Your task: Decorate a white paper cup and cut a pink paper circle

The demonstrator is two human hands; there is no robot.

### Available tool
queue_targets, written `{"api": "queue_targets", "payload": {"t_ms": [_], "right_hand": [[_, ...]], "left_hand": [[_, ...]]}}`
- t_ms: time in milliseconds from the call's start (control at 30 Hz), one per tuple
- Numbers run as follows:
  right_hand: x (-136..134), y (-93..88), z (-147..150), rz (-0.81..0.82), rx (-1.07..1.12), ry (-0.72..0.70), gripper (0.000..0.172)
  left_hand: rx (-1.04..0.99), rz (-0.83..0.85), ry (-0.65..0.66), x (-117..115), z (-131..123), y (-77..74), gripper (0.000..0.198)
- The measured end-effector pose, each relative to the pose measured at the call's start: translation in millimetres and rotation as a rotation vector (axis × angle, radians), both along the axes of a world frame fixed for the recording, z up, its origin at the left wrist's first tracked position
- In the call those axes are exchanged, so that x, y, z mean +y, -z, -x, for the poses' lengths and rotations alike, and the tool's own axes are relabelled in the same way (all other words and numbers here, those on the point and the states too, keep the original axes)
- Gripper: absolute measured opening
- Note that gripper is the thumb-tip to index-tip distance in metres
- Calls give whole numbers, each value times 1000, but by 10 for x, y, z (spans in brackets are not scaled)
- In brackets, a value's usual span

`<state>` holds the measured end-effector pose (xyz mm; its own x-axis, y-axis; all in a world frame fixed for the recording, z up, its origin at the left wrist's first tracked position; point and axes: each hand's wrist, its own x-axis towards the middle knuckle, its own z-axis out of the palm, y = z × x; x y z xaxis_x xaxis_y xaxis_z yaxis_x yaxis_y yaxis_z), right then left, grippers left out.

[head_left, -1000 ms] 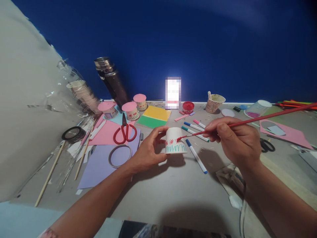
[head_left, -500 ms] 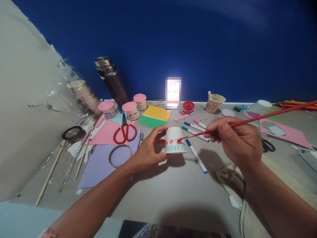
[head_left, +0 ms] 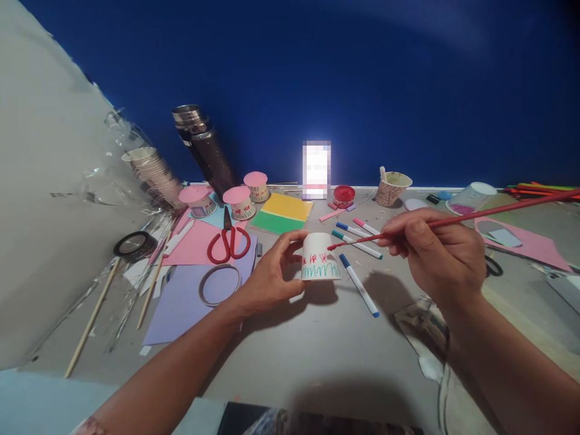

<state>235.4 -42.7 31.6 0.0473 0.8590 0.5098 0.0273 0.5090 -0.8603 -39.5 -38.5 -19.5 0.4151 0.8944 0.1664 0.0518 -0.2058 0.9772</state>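
Note:
My left hand (head_left: 274,272) grips a white paper cup (head_left: 317,243) by its left side, with the cup upside down. Green grass strokes run along the cup's lower edge, and red dabs sit above them. Between the fingers of my right hand (head_left: 441,257) is a long red paintbrush (head_left: 480,212). Its red tip is by the cup's right side; whether it touches the cup I cannot tell. Several markers (head_left: 359,285) lie just right of the cup. A pot of red paint (head_left: 344,196) stands behind them.
Red-handled scissors (head_left: 229,238), a tape ring (head_left: 220,285) and coloured paper (head_left: 190,314) lie at left. Behind stand painted cups with pink tops (head_left: 238,202), a dark flask (head_left: 208,151) and stacked paper cups (head_left: 151,175). A patterned cup (head_left: 390,190) stands back right, near pink paper (head_left: 539,248).
My right hand has shifted slightly right, and the brush tip has lifted up and away from the red dabs. The left hand and the cup have hardly moved.

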Motion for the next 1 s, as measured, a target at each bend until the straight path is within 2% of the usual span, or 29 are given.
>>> {"api": "queue_targets", "payload": {"t_ms": [167, 300, 467, 533, 700, 867, 1000], "right_hand": [[51, -8, 29, -31, 25, 84, 24], [83, 17, 27, 21, -226, 56, 27], [108, 101, 39, -31, -556, -137, 79], [116, 133, 44, -62, -629, -178, 88], [122, 158, 43, -145, -731, -154, 80], [124, 178, 76, -190, -852, -165, 79], [118, 163, 92, -168, -830, -184, 80]], "left_hand": [[-73, 70, -18, 12, -11, 15, 72], [-156, 113, 5, 2, -54, -13, 73], [-210, 122, 45, -19, -74, -34, 76], [-204, 111, 55, -24, -74, -34, 76], [-143, 86, 71, -42, -72, -55, 77], [106, -77, 13, -58, -27, -60, 95], [223, -158, -38, -44, -23, -51, 87]]}}
